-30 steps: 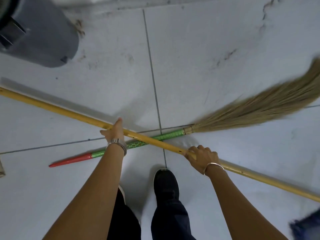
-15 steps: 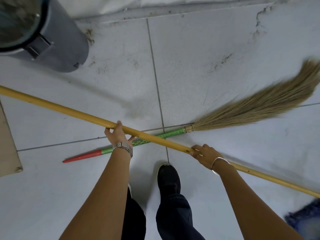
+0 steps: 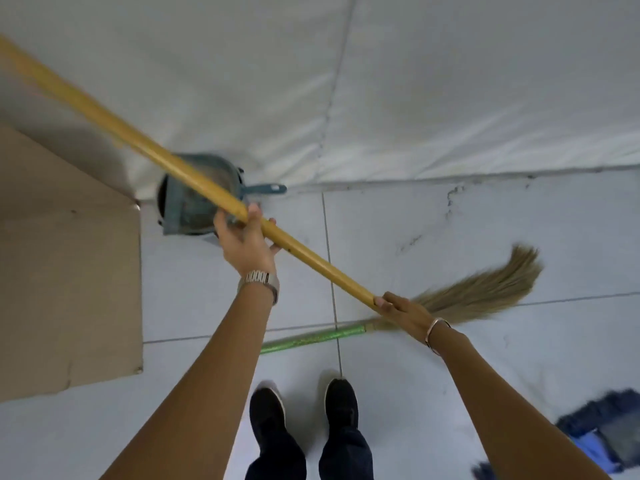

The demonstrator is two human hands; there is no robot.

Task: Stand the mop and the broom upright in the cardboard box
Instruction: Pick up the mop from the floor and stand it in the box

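Shoes (image 3: 304, 424) are now planting upright; the mop head (image 3: 602, 434) is trailing at four o'clock, its yellow pole (image 3: 311, 258) having risen off the floor, ready for tipping boxward. Both hands, right (image 3: 405, 313) and left (image 3: 247, 245), are curling their fingers closed around it. Broom (image 3: 450, 303) is lying below; cardboard box (image 3: 69, 271) is waiting at nine o'clock

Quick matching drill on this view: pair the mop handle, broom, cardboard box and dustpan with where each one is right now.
Things:
1. mop handle
2. broom
3. cardboard box
4. dustpan

Places:
A. lying on the floor tiles
B. at the left edge of view
C. against the wall, behind the yellow pole
D. gripped by the left hand and the right hand

Pairs: 1-D, 2-A, 3-B, 4-C
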